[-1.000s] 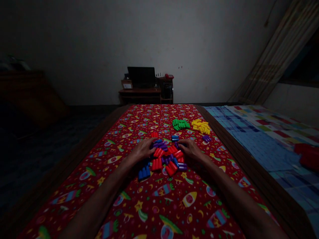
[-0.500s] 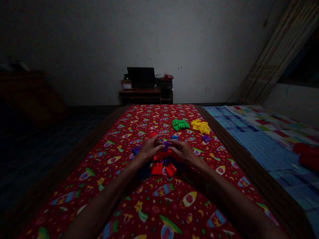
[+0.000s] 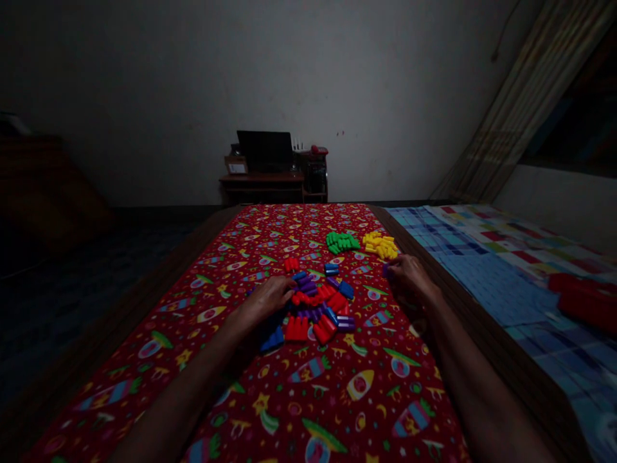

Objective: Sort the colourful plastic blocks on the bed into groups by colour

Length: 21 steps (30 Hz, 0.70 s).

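Tablecloth (image 3: 299, 373), red with a rocket print, lies under all the pieces I log from my remote feed. At left, the left hand (image 3: 268, 297) sits low against the edge of a mixed pile. Its fingers are narrow and bent, tips beside a purple ribbed block (image 3: 308, 289); I cannot tell whether they pinch anything or only rest there. My reading: the hand is placed to part or steady the loose pieces. Nearer the camera, a blue ribbed block (image 3: 272, 339) lies beside a red ribbed block (image 3: 297, 329). A single red piece (image 3: 292, 264) lies just past the fingertips, at the pile's far side.

Moving right, red, purple and blue pieces lie mingled and partly overlapping, with a blue piece (image 3: 331, 269) just beyond them. Farther off come a green heap (image 3: 342, 242) and, near it, a yellow heap (image 3: 380, 245). Each is one colour with a gap between, presumably so the colours stay distinct.

At right, the right hand (image 3: 411, 274) reaches near the yellow heap. Its fingers are narrow, tips at a purple piece (image 3: 387, 271); gripped or merely touched, I cannot tell.
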Motion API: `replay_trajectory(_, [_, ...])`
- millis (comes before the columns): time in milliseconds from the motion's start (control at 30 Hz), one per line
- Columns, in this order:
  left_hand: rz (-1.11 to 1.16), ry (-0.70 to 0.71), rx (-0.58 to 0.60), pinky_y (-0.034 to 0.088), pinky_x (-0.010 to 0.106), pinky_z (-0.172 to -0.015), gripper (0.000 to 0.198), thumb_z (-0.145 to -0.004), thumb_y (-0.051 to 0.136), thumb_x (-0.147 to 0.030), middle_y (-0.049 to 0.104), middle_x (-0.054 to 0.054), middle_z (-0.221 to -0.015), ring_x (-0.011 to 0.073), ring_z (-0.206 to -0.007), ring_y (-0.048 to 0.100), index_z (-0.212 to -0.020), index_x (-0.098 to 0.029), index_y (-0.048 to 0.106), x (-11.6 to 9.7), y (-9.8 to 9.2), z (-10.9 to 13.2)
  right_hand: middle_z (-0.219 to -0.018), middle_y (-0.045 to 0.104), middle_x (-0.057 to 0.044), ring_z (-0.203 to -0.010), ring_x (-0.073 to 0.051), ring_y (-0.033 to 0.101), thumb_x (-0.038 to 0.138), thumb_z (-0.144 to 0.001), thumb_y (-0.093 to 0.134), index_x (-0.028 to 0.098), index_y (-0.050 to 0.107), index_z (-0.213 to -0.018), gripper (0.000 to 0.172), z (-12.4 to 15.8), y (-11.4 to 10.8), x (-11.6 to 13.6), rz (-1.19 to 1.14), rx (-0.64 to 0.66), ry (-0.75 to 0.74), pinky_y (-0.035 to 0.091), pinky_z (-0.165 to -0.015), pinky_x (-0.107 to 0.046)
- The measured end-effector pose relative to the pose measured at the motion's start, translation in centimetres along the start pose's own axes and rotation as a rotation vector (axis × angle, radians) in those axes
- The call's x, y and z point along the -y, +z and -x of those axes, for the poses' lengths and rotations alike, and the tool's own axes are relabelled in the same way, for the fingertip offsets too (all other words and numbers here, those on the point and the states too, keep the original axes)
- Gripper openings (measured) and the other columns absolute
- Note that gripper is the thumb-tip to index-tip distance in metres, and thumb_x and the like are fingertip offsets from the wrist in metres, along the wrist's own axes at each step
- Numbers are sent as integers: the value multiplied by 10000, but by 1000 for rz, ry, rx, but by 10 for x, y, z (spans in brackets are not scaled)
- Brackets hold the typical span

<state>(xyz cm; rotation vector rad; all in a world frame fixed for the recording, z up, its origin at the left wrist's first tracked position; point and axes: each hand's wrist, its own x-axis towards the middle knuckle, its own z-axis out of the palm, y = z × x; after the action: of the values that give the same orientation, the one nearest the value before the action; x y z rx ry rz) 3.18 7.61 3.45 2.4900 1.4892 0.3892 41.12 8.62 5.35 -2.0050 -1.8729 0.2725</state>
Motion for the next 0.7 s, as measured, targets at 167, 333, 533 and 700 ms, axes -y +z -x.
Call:
replay_trajectory(167, [17, -92, -143, 495, 256, -779, 376, -793, 429, -147, 735, 61, -986, 197, -882, 673, -1055, -187, 696, -8, -7, -4, -986, 734, -141, -888, -221, 677, 221, -840, 523, 126, 741, -999, 286, 0, 1, 10, 46, -215, -3, 454, -714, -250])
replay_trajectory(333, [11, -26, -72, 495, 275, -808, 337, -825, 442, -211, 724, 84, -1002, 211, -915, 669, -1051, -177, 690, -13, -9, -3, -851, 747, -61, -742, -165, 664, 200, -862, 506, 167, 746, -930, 251, 12, 24, 65, -204, -115, -403, 445, -662, -231])
replay_trajectory(533, [70, 42, 42, 501, 275, -745, 273, -791, 500, -194, 739, 69, -927, 219, -837, 686, -975, -200, 701, -11, -3, 1, -809, 726, -66, -694, -152, 633, 176, -832, 575, 151, 738, -897, 177, 38, 59, 107, -282, 7, -642, 414, -636, -222])
replay_trajectory(700, [333, -59, -190, 533, 314, -770, 332, -772, 549, -253, 739, 52, -949, 225, -871, 692, -1087, -201, 643, -21, -5, -3, -906, 738, -85, -736, -163, 653, 249, -872, 554, 157, 705, -1061, 259, 46, 61, 114, -450, -33, -645, 455, -675, -245])
